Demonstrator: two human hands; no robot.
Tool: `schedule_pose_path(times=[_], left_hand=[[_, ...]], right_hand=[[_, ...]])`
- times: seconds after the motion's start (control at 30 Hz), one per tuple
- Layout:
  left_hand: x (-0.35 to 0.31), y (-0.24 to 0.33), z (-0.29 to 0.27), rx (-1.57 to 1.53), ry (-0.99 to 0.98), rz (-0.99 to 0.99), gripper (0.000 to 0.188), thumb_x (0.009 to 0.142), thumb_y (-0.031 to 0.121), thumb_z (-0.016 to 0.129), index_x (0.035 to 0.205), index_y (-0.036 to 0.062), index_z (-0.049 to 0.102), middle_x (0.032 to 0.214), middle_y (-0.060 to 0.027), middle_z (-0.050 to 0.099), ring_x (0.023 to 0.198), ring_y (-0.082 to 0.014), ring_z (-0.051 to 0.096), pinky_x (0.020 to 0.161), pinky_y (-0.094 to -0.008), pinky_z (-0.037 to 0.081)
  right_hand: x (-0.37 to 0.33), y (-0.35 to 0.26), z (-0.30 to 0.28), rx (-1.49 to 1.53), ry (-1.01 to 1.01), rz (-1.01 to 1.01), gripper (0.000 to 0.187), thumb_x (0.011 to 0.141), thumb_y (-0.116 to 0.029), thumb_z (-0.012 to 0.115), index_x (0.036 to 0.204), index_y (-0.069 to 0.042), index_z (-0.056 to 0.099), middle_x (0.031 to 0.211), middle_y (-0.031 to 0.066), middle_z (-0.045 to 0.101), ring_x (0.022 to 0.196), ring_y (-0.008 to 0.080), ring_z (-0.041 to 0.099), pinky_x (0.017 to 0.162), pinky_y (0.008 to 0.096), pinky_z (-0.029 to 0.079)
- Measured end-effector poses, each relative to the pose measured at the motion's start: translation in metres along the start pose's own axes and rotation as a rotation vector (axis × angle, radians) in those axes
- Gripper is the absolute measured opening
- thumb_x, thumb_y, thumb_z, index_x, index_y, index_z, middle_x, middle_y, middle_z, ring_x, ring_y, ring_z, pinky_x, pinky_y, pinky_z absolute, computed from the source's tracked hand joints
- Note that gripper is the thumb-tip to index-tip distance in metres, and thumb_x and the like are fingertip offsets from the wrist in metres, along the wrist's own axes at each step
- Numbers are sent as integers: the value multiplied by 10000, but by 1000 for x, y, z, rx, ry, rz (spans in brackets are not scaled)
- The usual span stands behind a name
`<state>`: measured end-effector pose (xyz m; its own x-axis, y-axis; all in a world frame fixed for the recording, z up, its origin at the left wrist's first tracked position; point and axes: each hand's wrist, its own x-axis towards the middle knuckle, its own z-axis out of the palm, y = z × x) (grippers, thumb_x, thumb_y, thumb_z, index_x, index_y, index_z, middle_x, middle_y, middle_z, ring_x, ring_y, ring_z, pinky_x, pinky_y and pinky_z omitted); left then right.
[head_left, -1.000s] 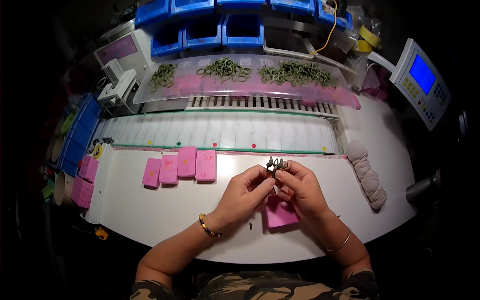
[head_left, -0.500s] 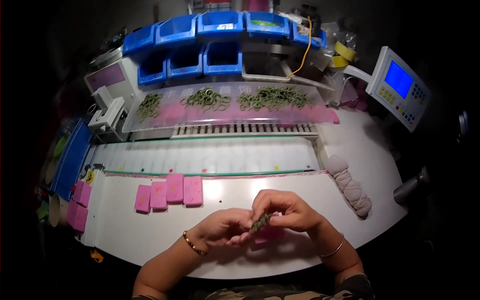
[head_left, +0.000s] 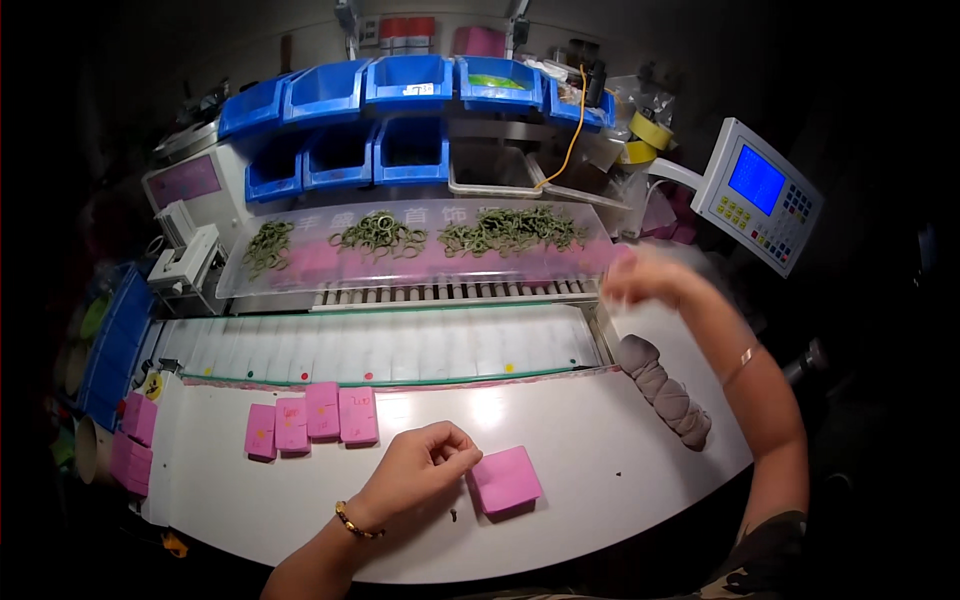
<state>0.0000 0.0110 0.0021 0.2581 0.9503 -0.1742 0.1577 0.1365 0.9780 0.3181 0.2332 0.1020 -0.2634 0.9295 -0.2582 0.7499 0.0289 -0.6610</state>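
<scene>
My left hand rests on the white table with its fingers curled and the thumb pressed to them; anything between them is hidden. Its fingertips are at the upper left corner of a square pink pad. Further off, my right hand is stretched out at the right end of a clear plastic tray, its fingers smeared by motion. Green rings lie on the tray in a right heap, a middle heap and a left heap.
Several pink blocks stand left of my left hand. A grey wrapped bundle lies at the right. Behind the tray are blue bins, and a control panel with a blue screen stands right. A white slatted strip crosses the middle.
My hands have parted from around a small green piece above the pink pad. My right hand has swung forward and right to the tray's end; the pad is now uncovered. The whole view has shifted.
</scene>
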Motion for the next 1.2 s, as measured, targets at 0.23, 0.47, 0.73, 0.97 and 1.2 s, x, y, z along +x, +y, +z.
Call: schedule_pose_path(times=[0.23, 0.47, 0.73, 0.97, 1.2], left_hand=[[-1, -8, -4, -68, 156, 102, 182, 883, 166, 678, 962, 13, 621, 754, 21, 615, 652, -25, 520, 599, -191, 428], [-1, 1, 6, 418, 141, 640, 313, 711, 109, 817, 907, 59, 578, 1005, -101, 569, 964, -220, 548, 811, -303, 469], [-7, -7, 37, 579, 11, 517, 388, 707, 219, 772, 993, 64, 561, 1097, -148, 546, 1047, -337, 509, 914, -392, 438], [25, 1, 23, 152, 32, 202, 185, 870, 106, 683, 952, -7, 562, 831, -52, 633, 700, -71, 615, 576, -218, 503], [54, -21, 10, 756, 264, 744, 153, 792, 52, 707, 916, 22, 624, 905, -57, 602, 844, -223, 600, 745, -339, 481]], right_hand=[[49, 9, -43, 731, 456, -152, 570, 845, -126, 710, 1324, 59, 461, 1002, 139, 665, 812, 171, 664, 611, 247, 524], [-59, 21, 40, 511, 367, -221, 383, 886, -188, 658, 1226, -22, 600, 1053, 46, 671, 871, 115, 639, 711, 266, 501], [-179, 5, 154, -209, 206, -725, 692, 744, -211, 787, 1359, -70, 502, 1402, 201, 441, 1236, 354, 467, 993, 412, 423], [-192, 5, 207, -250, 336, -803, 528, 746, -66, 708, 1255, -25, 577, 1279, 153, 550, 1165, 328, 528, 955, 387, 455], [-189, 14, 205, -62, 310, -836, 261, 688, 4, 718, 943, -43, 691, 890, 57, 610, 829, 247, 592, 705, 333, 514]])
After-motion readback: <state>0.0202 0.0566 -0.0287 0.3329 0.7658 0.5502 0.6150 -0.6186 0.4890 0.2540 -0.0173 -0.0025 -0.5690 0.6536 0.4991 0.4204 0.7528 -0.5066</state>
